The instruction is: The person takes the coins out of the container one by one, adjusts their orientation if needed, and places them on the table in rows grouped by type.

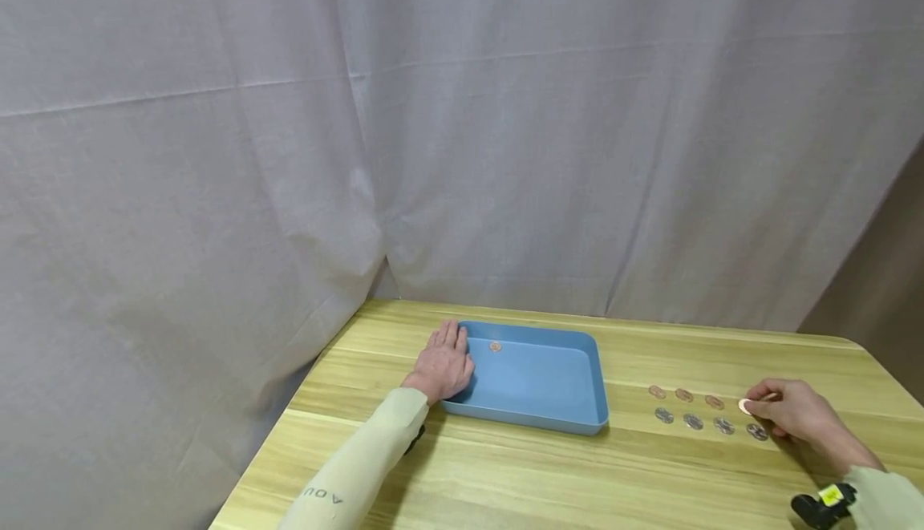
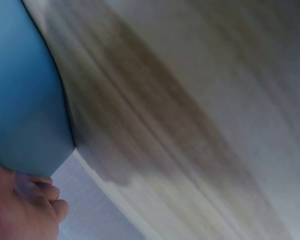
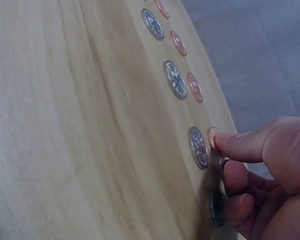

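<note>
My left hand (image 1: pixel 442 363) holds the left rim of a blue tray (image 1: pixel 534 416), with the thumb on the inner side and the fingers along the outside. The left wrist view has the tray's outer wall (image 2: pixel 30 100) beside the curled fingers (image 2: pixel 49 192). Inside the tray, near its back left, lies one copper coin (image 1: pixel 495 346). Far to the right, my right hand (image 1: pixel 794 411) pinches a copper-coloured coin (image 3: pixel 213 139) at the end of its row; it shines pale in the head view. A silver coin (image 3: pixel 217 207) lies partly under the curled fingers in the right wrist view.
Several more copper coins (image 1: pixel 684 395) form a row on the wooden table (image 1: pixel 505 474), with a row of silver coins (image 1: pixel 693 422) nearer me. Grey cloth (image 1: pixel 505 153) hangs behind the table and along its left side.
</note>
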`<move>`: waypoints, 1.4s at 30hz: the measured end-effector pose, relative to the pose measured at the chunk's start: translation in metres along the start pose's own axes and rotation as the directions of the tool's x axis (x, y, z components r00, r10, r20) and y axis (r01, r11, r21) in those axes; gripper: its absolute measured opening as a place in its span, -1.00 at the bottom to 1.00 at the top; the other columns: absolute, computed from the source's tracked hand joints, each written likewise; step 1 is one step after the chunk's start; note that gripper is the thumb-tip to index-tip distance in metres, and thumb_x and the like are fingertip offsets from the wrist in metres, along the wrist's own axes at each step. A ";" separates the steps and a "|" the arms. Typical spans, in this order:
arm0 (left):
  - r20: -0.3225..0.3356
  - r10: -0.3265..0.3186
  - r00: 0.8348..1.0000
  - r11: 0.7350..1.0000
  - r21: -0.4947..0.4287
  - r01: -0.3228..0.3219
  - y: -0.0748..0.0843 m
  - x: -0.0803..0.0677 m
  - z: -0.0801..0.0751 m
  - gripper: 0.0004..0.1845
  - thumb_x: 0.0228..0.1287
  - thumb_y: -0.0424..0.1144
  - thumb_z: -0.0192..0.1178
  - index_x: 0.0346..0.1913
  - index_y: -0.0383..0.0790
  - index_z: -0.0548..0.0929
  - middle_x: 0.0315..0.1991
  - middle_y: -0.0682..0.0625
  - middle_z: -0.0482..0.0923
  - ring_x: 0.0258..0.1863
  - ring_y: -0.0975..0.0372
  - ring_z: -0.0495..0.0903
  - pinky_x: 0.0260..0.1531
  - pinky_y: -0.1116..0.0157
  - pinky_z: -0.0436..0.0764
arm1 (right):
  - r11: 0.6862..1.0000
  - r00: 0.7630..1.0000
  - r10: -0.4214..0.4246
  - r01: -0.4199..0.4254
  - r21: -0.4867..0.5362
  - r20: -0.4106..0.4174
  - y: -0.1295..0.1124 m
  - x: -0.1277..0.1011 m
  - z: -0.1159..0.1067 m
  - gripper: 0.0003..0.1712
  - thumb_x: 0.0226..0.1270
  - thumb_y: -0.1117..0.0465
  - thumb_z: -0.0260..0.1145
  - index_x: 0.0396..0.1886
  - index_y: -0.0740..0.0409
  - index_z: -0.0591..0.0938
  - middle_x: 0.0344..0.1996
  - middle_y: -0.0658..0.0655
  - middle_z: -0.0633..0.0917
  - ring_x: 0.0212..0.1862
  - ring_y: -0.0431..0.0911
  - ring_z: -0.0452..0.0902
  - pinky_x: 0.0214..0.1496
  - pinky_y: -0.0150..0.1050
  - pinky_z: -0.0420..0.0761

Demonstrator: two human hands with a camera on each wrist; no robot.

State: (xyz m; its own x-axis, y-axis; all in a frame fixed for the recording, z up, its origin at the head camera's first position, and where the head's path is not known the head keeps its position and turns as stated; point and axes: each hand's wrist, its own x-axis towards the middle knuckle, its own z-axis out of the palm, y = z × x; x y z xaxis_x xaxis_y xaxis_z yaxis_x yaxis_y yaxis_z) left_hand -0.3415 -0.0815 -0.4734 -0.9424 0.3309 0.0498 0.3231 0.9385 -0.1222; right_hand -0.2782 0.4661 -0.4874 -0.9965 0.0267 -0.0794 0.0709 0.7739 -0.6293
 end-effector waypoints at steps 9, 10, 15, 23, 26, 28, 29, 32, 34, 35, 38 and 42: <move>-0.003 -0.004 1.000 1.000 0.021 0.004 0.000 0.000 -0.001 -0.35 0.51 -0.02 -0.33 0.54 -0.28 0.09 0.58 -0.19 -0.03 0.58 0.03 -0.03 0.54 0.11 0.10 | 1.000 1.000 0.019 -0.019 0.017 0.000 0.004 0.001 0.001 -0.61 0.25 -0.01 0.38 -0.21 0.27 0.64 -0.58 -0.01 0.64 -0.60 -0.17 0.48 -0.67 -0.29 0.46; -0.004 -0.002 1.000 1.000 0.019 0.002 0.000 0.000 -0.001 -0.35 0.51 -0.02 -0.33 0.54 -0.28 0.09 0.58 -0.19 -0.03 0.58 0.03 -0.02 0.54 0.11 0.10 | 1.000 1.000 0.016 -0.016 0.001 -0.010 0.004 0.001 0.000 -0.60 0.27 0.00 0.36 -0.19 0.29 0.63 -0.55 0.00 0.66 -0.59 -0.16 0.49 -0.65 -0.29 0.46; 0.001 0.005 1.000 1.000 0.016 -0.005 0.001 0.001 -0.001 -0.34 0.51 -0.02 -0.34 0.53 -0.31 0.08 0.57 -0.21 -0.02 0.58 0.02 -0.03 0.54 0.11 0.09 | 0.997 0.998 -0.007 0.002 -0.074 -0.062 0.001 -0.002 -0.009 -0.56 0.37 0.05 0.23 -0.10 0.41 0.56 -0.43 0.10 0.70 -0.52 -0.14 0.52 -0.52 -0.31 0.44; 0.001 -0.007 1.000 1.000 0.023 0.007 0.001 0.003 0.000 -0.33 0.51 -0.01 -0.34 0.54 -0.32 0.06 0.58 -0.20 -0.02 0.58 0.03 -0.03 0.55 0.13 0.07 | 0.990 0.993 -0.082 0.072 -0.124 -0.081 -0.027 -0.007 -0.021 -0.54 0.51 0.03 0.08 -0.08 0.42 0.55 -0.36 0.24 0.66 -0.49 -0.12 0.52 -0.51 -0.28 0.45; 0.004 -0.009 1.000 1.000 0.029 0.009 0.001 0.002 0.000 -0.33 0.51 -0.01 -0.34 0.54 -0.31 0.07 0.58 -0.19 -0.02 0.58 0.04 -0.03 0.55 0.13 0.07 | 0.987 0.991 -0.104 0.092 -0.131 -0.089 -0.042 -0.004 -0.023 -0.49 0.52 -0.01 0.07 -0.05 0.44 0.53 -0.32 0.30 0.65 -0.46 -0.09 0.53 -0.51 -0.27 0.47; 0.008 -0.009 1.000 1.000 0.030 0.009 0.002 0.002 0.000 -0.34 0.51 -0.02 -0.33 0.53 -0.31 0.07 0.58 -0.18 -0.02 0.58 0.04 -0.03 0.55 0.13 0.08 | 0.985 0.987 -0.128 0.115 -0.132 -0.099 -0.051 -0.004 -0.022 -0.49 0.51 0.01 0.08 -0.05 0.46 0.53 -0.32 0.31 0.65 -0.48 -0.10 0.54 -0.53 -0.28 0.50; 0.009 -0.009 1.000 0.999 0.031 0.008 0.002 0.002 -0.001 -0.34 0.51 -0.02 -0.32 0.53 -0.31 0.08 0.58 -0.18 -0.02 0.58 0.04 -0.02 0.55 0.13 0.08 | 0.983 0.984 -0.141 0.127 -0.132 -0.107 -0.056 -0.003 -0.021 -0.51 0.50 0.02 0.10 -0.06 0.46 0.53 -0.34 0.30 0.66 -0.49 -0.10 0.54 -0.55 -0.29 0.50; 0.010 -0.008 1.000 0.999 0.034 0.008 0.002 0.001 -0.001 -0.34 0.51 -0.02 -0.32 0.53 -0.30 0.08 0.58 -0.18 -0.03 0.58 0.04 -0.03 0.55 0.13 0.09 | 0.976 0.976 -0.183 0.166 -0.140 -0.121 -0.069 -0.004 -0.017 -0.57 0.49 0.06 0.12 -0.08 0.43 0.55 -0.38 0.25 0.68 -0.53 -0.12 0.54 -0.58 -0.30 0.48; 0.007 -0.006 1.000 0.999 0.038 0.005 0.002 0.001 -0.001 -0.34 0.51 -0.02 -0.33 0.54 -0.31 0.07 0.58 -0.17 -0.03 0.58 0.04 -0.03 0.55 0.13 0.09 | 0.973 0.971 -0.203 0.186 -0.139 -0.124 -0.078 -0.004 -0.014 -0.59 0.49 0.07 0.13 -0.08 0.40 0.55 -0.38 0.22 0.69 -0.54 -0.13 0.54 -0.59 -0.30 0.48; 0.004 -0.004 1.000 0.999 0.037 0.004 0.002 0.001 -0.001 -0.34 0.51 -0.02 -0.33 0.53 -0.31 0.08 0.58 -0.17 -0.03 0.58 0.04 -0.02 0.55 0.13 0.09 | 0.972 0.971 -0.209 0.193 -0.134 -0.120 -0.083 -0.004 -0.013 -0.61 0.49 0.07 0.13 -0.08 0.39 0.55 -0.39 0.21 0.69 -0.54 -0.13 0.54 -0.58 -0.29 0.47; 0.009 -0.002 1.000 0.999 0.041 0.002 0.002 0.001 -0.002 -0.34 0.52 -0.01 -0.35 0.54 -0.31 0.06 0.59 -0.17 -0.05 0.58 0.04 -0.04 0.55 0.13 0.07 | 0.970 0.968 -0.224 0.211 -0.122 -0.112 -0.097 -0.004 -0.009 -0.62 0.49 0.08 0.13 -0.05 0.38 0.53 -0.39 0.20 0.69 -0.53 -0.11 0.55 -0.58 -0.29 0.47; 0.021 -0.004 1.000 0.999 0.050 0.003 0.001 0.001 -0.001 -0.33 0.52 0.00 -0.37 0.55 -0.30 0.04 0.59 -0.17 -0.06 0.59 0.05 -0.05 0.56 0.14 0.06 | 0.966 0.966 -0.241 0.230 -0.118 -0.097 -0.111 -0.004 -0.002 -0.59 0.50 0.05 0.13 -0.01 0.37 0.52 -0.39 0.15 0.68 -0.53 -0.11 0.55 -0.58 -0.30 0.44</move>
State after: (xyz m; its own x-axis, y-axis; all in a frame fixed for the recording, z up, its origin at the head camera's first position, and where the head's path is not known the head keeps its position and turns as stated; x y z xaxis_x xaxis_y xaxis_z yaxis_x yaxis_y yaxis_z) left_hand -0.3422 -0.0799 -0.4725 -0.9453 0.3248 0.0298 0.3153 0.9334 -0.1716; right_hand -0.2825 0.3816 -0.4156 -0.9836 -0.0997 0.1500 -0.1656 0.8284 -0.5351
